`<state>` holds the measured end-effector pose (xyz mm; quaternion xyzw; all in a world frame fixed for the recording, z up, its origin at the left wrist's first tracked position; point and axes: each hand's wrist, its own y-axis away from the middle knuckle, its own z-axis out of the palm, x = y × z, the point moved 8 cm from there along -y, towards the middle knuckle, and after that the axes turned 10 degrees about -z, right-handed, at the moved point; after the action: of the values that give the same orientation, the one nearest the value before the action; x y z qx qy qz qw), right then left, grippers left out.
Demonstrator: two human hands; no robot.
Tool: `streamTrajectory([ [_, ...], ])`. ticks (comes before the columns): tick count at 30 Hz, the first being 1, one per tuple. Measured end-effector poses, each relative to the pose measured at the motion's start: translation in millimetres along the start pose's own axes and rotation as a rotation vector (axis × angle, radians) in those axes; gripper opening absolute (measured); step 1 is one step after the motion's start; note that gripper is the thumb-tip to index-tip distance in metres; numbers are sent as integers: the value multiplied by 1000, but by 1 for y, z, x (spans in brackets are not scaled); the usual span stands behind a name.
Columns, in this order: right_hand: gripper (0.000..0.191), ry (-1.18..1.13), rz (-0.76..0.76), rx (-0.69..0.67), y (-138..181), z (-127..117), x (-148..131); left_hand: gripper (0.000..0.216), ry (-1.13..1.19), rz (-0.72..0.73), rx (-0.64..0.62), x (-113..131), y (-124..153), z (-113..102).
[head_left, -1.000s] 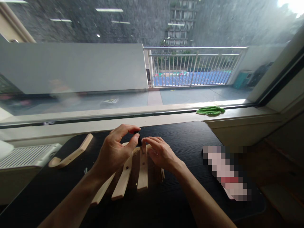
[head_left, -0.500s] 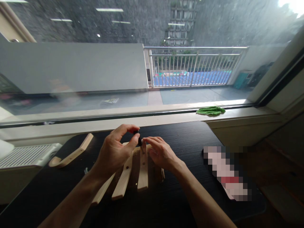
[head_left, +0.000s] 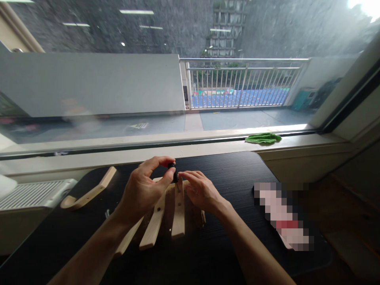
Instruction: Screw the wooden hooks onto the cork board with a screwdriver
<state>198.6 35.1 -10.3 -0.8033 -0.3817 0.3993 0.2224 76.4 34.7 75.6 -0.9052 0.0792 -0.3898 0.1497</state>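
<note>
A small black-handled screwdriver [head_left: 175, 177] is pinched between the thumb and forefinger of my left hand [head_left: 144, 184]. Its shaft points down onto the upper part of a pale wooden slat [head_left: 178, 223]. My right hand [head_left: 203, 192] comes from the other side, its fingertips closed on the far end of that slat, close to the screwdriver. To the left lies a second wooden slat [head_left: 151, 233] with a dark hole, and a third slat [head_left: 129, 239] partly hidden by my left forearm. The slats' far ends meet a wooden piece mostly covered by my hands.
A curved wooden piece [head_left: 92, 194] with holes lies at the left of the black table [head_left: 231, 170]. Small metal parts [head_left: 107, 213] sit near my left wrist. A blurred-out pinkish flat object [head_left: 282, 215] is on the right. A green cloth [head_left: 263, 138] rests on the windowsill.
The screwdriver handle has shifted very slightly between my left thumb and forefinger. Both hands and the slats stay almost in place.
</note>
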Motion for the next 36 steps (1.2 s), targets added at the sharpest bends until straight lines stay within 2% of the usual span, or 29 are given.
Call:
streamTrajectory([
  [5,52,-3,14,-1,1,-2,4,23,41,-15,-42,-2,1,4],
  [9,47,16,53,77,-7,-30,2,29,94,-30,-51,-8,-2,4],
  [11,42,27,27,119,-18,-49,-9,30,141,-25,-67,-10,-3,4],
  [15,32,19,-67,73,-48,-69,-39,38,255,-62,-150,-17,-5,6],
  [20,30,10,-138,-116,-73,-64,-61,43,359,-118,-268,-22,-5,10],
  [27,26,71,-152,-300,-82,-57,-72,36,388,-35,-348,-27,-7,17],
  [31,23,119,-127,-344,-85,-55,-72,35,291,17,-379,-37,-8,27],
  [36,19,161,-144,-383,-87,-51,-74,19,86,180,-328,-38,-5,36],
])
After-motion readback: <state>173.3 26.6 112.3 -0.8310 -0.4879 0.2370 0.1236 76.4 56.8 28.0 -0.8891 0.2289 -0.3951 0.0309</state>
